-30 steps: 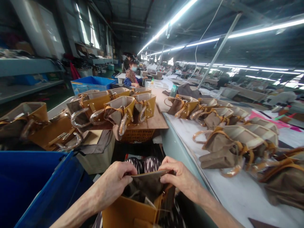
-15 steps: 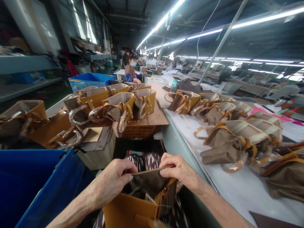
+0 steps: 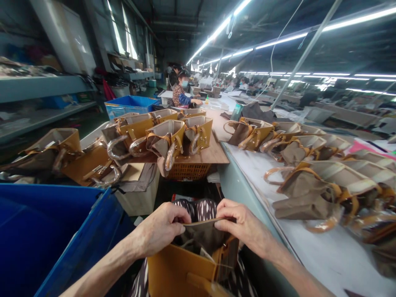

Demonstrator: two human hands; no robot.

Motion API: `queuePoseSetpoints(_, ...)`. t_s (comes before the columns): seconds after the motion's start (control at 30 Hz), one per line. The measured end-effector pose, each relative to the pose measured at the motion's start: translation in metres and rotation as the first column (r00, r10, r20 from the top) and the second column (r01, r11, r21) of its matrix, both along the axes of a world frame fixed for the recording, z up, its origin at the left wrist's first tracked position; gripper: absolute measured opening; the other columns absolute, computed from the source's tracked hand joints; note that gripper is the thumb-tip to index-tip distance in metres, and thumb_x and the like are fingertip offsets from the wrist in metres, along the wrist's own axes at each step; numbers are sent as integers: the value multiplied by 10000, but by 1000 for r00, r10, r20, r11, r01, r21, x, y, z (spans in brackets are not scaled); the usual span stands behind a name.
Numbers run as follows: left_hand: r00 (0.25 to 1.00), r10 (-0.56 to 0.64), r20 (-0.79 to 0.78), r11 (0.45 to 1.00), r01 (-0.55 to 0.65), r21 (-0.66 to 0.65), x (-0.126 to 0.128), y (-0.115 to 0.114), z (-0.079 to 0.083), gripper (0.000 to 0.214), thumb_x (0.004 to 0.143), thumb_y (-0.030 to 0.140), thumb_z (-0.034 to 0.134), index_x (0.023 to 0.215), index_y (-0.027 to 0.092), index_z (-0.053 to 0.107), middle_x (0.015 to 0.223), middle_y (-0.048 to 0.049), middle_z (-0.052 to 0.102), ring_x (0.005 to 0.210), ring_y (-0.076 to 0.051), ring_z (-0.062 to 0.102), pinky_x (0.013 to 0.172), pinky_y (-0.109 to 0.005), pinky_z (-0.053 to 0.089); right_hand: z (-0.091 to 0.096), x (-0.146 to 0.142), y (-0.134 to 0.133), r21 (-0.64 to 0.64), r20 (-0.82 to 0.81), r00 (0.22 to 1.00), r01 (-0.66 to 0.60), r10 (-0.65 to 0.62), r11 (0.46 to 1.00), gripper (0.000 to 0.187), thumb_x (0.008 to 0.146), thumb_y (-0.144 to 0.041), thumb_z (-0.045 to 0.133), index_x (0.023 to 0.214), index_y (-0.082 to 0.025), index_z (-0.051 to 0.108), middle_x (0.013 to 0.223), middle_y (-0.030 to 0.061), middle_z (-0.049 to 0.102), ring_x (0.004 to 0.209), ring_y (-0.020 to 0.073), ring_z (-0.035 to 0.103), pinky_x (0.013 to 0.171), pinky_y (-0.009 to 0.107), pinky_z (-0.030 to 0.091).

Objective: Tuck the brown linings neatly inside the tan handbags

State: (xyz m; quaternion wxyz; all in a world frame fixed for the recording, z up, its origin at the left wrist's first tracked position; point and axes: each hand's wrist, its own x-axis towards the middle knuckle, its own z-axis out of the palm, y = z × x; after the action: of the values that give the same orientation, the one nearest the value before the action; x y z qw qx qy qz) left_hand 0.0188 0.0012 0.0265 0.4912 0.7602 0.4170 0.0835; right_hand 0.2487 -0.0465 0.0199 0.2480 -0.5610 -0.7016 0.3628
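Note:
A mustard-yellow handbag sits on my lap at the bottom centre, its mouth facing up. Brown lining fabric sticks out of the mouth. My left hand is closed, pinching the left end of the lining's top edge. My right hand is closed too, pinching the right end of the same edge, so the edge is stretched flat between both hands. A clear-wrapped handle lies across the bag's front.
A deep blue bin stands at my left. Several more yellow bags sit on a board over an orange basket. Others lie along the white table at right. A seated person works farther down the line.
Both hands keep their pinch on the lining edge. The view has shifted slightly, so hands and bag appear a little further right; the lining edge now lies flatter between my fingers.

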Motion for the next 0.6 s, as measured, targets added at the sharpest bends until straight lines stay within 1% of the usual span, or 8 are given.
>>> queuePoseSetpoints(0.03,1000,-8,9,1000,8,-9,0,1,0,234,655,160,438,753,161,651,626,38,502,621,-112,442,546,-213,279,2,-2,-1,64,99,995,-27,20,998,159,802,-175,575,647,-176,610,791,-17,571,758,128,517,688,245,347)
queuePoseSetpoints(0.1,1000,-19,22,999,20,-31,0,1,1,242,650,153,441,764,157,654,636,35,512,628,-113,451,551,-210,288,4,-7,-2,171,280,958,-104,53,980,186,840,-193,564,661,-180,614,770,-13,606,780,140,528,731,256,334)
queuePoseSetpoints(0.13,999,-21,26,999,22,-38,1,1,2,239,650,152,443,763,154,654,633,34,512,625,-112,450,550,-209,289,5,-11,-2,200,345,936,-145,69,969,194,851,-200,560,666,-182,614,750,-13,613,768,140,532,724,254,330)
queuePoseSetpoints(0.2,1000,-14,24,999,15,-45,1,0,2,221,650,153,452,749,153,650,617,36,502,612,-109,443,540,-209,285,4,-19,-3,218,413,906,-197,92,956,203,860,-206,551,666,-188,611,718,-19,618,716,128,541,667,234,328)
queuePoseSetpoints(0.33,998,32,59,998,-29,-56,3,-1,-2,155,629,131,469,694,149,608,588,45,472,587,-98,417,522,-203,274,3,-40,0,214,406,911,-170,71,962,172,832,-208,570,666,-205,617,620,-50,607,573,91,530,535,207,285)
queuePoseSetpoints(0.4,993,59,105,997,-54,-50,3,-1,-7,120,618,115,475,684,150,568,596,49,463,588,-93,407,521,-201,270,3,-49,3,197,384,918,-191,104,962,195,842,-199,536,666,-196,621,587,-44,598,541,86,524,504,211,265)
queuePoseSetpoints(0.5,984,97,148,995,-96,-13,1,0,-13,136,606,83,468,708,159,517,631,49,468,614,-93,412,534,-202,268,1,-60,8,189,361,919,-240,160,952,244,866,-177,468,681,-178,626,604,-20,613,550,97,539,502,219,267)
queuePoseSetpoints(0.6,984,92,151,993,-101,56,-4,-2,-9,196,610,46,433,749,173,489,656,52,472,634,-92,417,559,-202,278,-1,-67,10,176,338,931,-203,134,963,232,856,-159,461,693,-180,624,651,-8,641,583,111,563,526,224,287)
